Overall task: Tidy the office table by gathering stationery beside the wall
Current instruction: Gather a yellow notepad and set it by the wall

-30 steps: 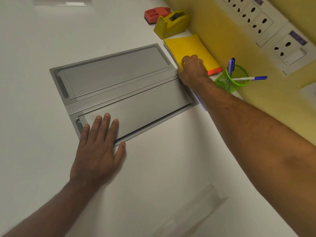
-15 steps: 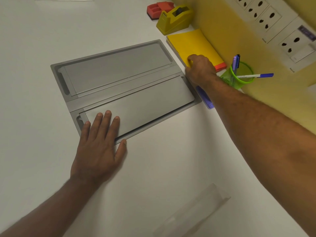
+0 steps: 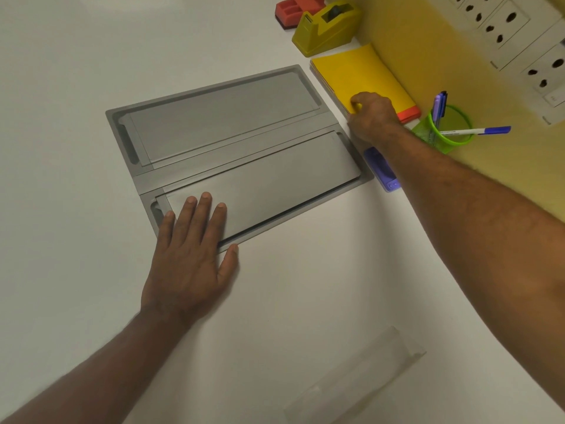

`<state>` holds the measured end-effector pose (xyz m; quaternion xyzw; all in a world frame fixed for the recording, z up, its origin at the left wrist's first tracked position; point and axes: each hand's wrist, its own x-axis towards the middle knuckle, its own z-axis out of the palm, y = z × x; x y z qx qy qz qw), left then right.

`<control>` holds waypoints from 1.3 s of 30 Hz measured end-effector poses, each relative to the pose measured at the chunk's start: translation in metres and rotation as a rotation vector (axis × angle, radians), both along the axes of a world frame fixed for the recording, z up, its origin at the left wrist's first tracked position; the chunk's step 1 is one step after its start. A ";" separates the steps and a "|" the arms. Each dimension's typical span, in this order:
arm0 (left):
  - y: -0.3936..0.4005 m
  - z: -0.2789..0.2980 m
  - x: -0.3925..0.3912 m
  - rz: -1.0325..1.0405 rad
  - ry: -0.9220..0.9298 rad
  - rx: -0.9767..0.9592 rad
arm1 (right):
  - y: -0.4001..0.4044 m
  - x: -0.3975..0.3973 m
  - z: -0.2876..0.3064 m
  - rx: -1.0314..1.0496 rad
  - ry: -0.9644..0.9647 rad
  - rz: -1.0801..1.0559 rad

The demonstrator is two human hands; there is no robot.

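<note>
A yellow notepad (image 3: 357, 75) with an orange pad (image 3: 409, 113) under it lies beside the yellow wall. My right hand (image 3: 371, 116) rests on its near corner with curled fingers, the thumb on the yellow cover. A purple stapler (image 3: 382, 169) lies just below that hand, partly hidden by my forearm. A green mesh pen cup (image 3: 449, 133) holds several pens beside the wall. Further back stand a yellow tape dispenser (image 3: 327, 26) and a red holder (image 3: 293, 10). My left hand (image 3: 189, 255) lies flat, fingers straight, on the grey cable hatch (image 3: 232, 148).
The white table (image 3: 61, 87) spreads to the left and front. A clear plastic sleeve (image 3: 357, 384) lies at the near right edge. White wall sockets (image 3: 519, 41) sit on the yellow wall at the top right.
My right hand has slid along the yellow notepad's near edge towards the pen cup. The left hand has stayed flat on the hatch.
</note>
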<state>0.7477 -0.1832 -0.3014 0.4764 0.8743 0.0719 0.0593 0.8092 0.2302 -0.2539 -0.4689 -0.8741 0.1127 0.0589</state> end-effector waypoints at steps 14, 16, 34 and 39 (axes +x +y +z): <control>-0.001 -0.006 -0.001 0.000 0.025 0.009 | -0.006 0.001 -0.002 0.054 -0.083 0.014; -0.001 -0.008 -0.002 0.001 0.035 0.010 | -0.008 0.002 -0.002 0.056 -0.085 0.014; 0.002 0.022 -0.007 -0.014 -0.108 -0.055 | -0.175 0.110 0.041 0.126 0.043 0.203; -0.046 0.062 0.030 0.014 -0.089 -0.057 | -0.262 0.167 0.052 0.082 0.057 0.162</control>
